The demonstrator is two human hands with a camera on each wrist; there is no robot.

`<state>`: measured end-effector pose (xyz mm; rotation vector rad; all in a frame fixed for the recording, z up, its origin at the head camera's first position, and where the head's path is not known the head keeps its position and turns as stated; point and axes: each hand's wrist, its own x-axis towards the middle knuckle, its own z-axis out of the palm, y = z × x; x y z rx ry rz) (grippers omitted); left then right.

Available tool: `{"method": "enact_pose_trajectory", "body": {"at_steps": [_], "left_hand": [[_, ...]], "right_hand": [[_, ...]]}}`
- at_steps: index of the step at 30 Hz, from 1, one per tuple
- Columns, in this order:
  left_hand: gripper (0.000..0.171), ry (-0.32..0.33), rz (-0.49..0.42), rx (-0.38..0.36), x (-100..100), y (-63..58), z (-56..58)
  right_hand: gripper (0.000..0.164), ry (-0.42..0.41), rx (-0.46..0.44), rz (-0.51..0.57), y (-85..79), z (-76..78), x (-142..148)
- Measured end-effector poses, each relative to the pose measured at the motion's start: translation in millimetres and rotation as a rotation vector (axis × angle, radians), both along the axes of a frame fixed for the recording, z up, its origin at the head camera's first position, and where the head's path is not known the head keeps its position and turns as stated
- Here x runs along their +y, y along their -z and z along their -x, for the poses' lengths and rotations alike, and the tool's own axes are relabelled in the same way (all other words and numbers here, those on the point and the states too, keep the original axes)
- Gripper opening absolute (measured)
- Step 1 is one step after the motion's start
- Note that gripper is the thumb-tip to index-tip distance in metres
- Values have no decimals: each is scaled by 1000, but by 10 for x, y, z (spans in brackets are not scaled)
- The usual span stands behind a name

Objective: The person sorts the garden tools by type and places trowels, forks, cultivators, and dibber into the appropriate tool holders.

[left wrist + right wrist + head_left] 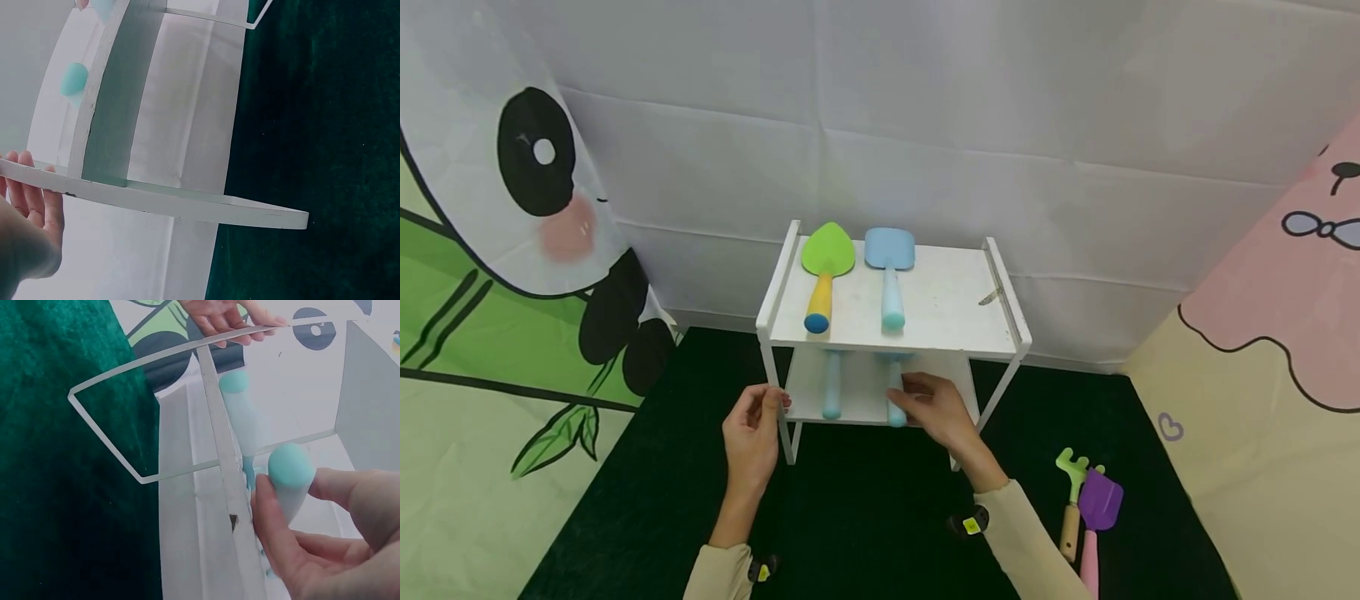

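Observation:
On the rack's lower shelf, my right hand (936, 407) pinches a pale blue tool handle (292, 475) between thumb and fingers. The head of that tool is hidden under the upper shelf. A second pale blue handle (832, 387) lies to its left, its head also out of sight. My left hand (754, 433) holds the front left leg (94, 192) of the white two-tier rack (895, 342), its fingers reaching behind the leg. On the upper shelf lie a green toy trowel (828, 254) with a yellow handle and a light blue toy shovel (890, 250).
A green toy rake (1072, 475) and a purple toy shovel (1101, 500) with a pink handle lie on the dark green cloth (865, 517) at the right. White fabric (925, 125) hangs behind the rack, with printed cartoon panels to either side.

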<state>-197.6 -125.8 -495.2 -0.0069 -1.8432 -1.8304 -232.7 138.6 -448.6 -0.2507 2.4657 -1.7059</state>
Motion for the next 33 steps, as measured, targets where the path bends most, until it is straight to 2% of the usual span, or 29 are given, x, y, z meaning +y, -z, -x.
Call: {"method": "enact_pose_trajectory", "body": {"at_steps": [7, 14, 22, 33], "left_hand": [[25, -2, 3, 1, 4, -17, -3], [24, 2, -1, -5, 17, -41, -19], [21, 4, -2, -16, 16, -43, -23], [23, -4, -3, -14, 9, -33, -19]], "right_hand": [[49, 18, 24, -16, -61, 42, -92], [47, 15, 37, -41, -54, 76, -133], [43, 9, 107, -67, -18, 112, -163], [40, 37, 85, -68, -35, 80, -164]]}}
